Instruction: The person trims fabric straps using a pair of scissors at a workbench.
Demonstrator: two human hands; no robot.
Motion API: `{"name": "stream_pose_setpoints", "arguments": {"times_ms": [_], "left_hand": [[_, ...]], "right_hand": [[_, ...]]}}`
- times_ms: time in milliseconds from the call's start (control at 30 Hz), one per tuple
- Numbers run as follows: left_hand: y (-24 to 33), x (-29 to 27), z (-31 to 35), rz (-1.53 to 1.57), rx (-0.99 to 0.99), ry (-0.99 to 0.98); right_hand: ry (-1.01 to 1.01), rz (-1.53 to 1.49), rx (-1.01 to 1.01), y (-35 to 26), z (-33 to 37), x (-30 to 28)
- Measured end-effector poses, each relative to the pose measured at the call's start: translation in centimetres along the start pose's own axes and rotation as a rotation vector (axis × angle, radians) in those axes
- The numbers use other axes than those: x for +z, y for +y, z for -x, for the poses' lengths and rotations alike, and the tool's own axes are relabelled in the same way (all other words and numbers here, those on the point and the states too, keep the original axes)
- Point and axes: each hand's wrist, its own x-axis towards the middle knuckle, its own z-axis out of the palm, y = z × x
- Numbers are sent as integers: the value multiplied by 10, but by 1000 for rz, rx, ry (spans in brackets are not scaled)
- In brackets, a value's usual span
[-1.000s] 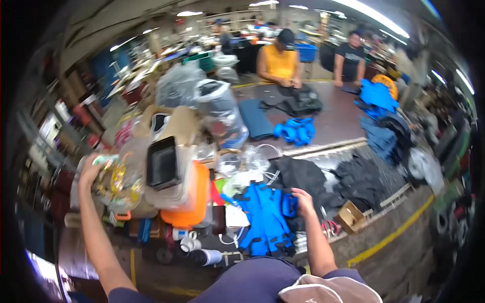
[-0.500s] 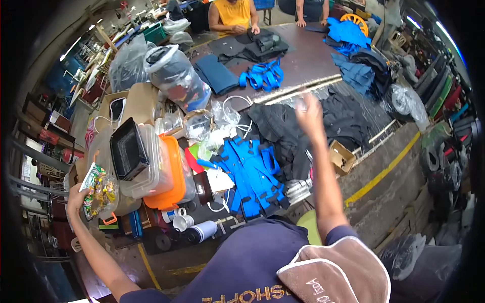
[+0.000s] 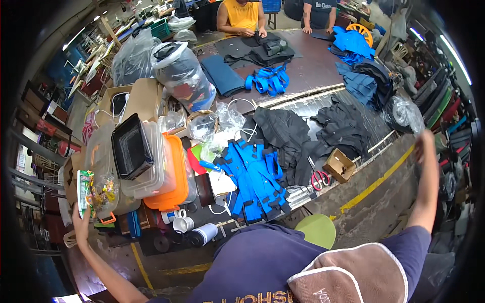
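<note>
Head view: left hand at far left table edge, fingers wrapped on a clear bag of wrapped sweets with a green packet, held just beside the stacked clear tubs and orange container. Right hand stretched out to the right, off the table, near a clear plastic bag; holds nothing visible, finger spread can't tell. Blue fabric pieces mid-table, red-handled scissors beside black cloth

Orange storage bin sat mid-bench, black tray tilted just left of it, blue fabric pieces to its right, red-handled scissors and small cardboard box farther right, white mugs below it.
</note>
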Motion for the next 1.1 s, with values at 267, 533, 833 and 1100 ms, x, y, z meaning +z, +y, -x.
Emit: {"name": "stream_pose_setpoints", "arguments": {"times_ms": [267,533,833,1100], "left_hand": [[25,-4,10,-189,-183,-114],[11,0,-31,-320,-207,-66],[-79,-36,10,185,-329,472],[-69,32,-25,-145,-221,568]], "right_hand": [[-732,-131,-1844,-415,242,418],[-539,44,-2202,-492,479,420],[-537,-322,-1994,-384,370,359],[160,-228,-2215,-441,484,424]]}}
